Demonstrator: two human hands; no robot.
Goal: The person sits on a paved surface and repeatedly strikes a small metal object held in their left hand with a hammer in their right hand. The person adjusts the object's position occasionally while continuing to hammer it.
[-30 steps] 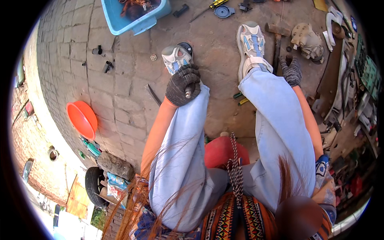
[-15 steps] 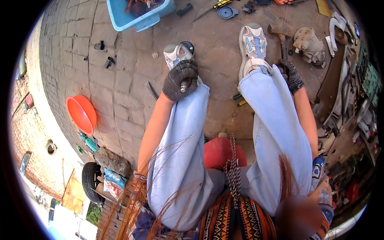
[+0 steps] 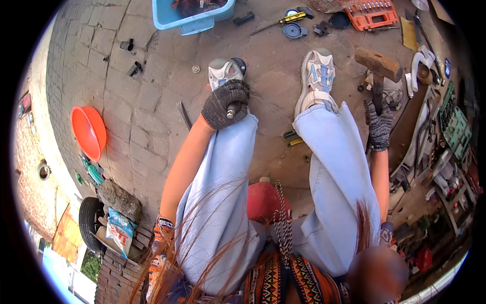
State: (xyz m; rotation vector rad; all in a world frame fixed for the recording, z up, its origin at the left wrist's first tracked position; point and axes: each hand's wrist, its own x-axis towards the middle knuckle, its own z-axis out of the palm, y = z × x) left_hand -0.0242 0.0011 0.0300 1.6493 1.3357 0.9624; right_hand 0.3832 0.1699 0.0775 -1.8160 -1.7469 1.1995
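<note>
My left hand [image 3: 224, 104], in a dark knit glove, is closed around a short metal rod [image 3: 232, 108] held upright by my left knee, just above my left shoe [image 3: 224, 72]. My right hand [image 3: 379, 126], gloved the same way, grips the dark handle of a hammer [image 3: 377, 63] with a rusty block head, raised beside my right shoe [image 3: 316, 76]. Both legs wear light blue trousers, and I sit on a red stool [image 3: 264, 201].
A blue tub [image 3: 195, 20] stands at the top, an orange socket case [image 3: 372, 12] at top right and an orange bowl [image 3: 88, 131] at left. Small parts, a screwdriver [image 3: 278, 21] and discs lie on the paved ground. Tools and a green crate [image 3: 455, 126] crowd the right side.
My right hand has lifted the hammer off the ground, so its head now stands clear by my right shoe. My left hand has kept its grip on the rod.
</note>
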